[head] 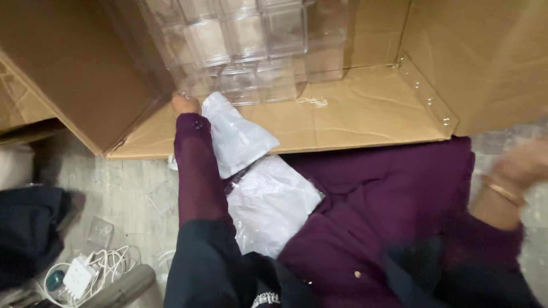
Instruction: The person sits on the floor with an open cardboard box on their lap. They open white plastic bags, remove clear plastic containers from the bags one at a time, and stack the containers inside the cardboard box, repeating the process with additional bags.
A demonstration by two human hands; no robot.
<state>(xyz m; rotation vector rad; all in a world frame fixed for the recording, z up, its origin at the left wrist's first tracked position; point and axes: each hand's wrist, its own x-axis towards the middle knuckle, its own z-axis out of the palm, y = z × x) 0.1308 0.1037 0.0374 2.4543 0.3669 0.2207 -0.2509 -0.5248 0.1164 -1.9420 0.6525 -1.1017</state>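
My left hand reaches forward into a large open cardboard box lying on its side. It touches the bottom corner of a stack of clear plastic boxes inside; whether it grips one is unclear. A white plastic bag lies just right of my left wrist, and a second crumpled clear bag rests on my lap. My right hand, blurred at the right edge with a gold bangle on the wrist, is raised off the box and holds nothing visible. Both arms wear dark purple sleeves.
A clear plastic strip lies along the box's inner right corner. A white charger with coiled cables sits on the grey floor at lower left, beside dark fabric. Small clear lids lie on the floor.
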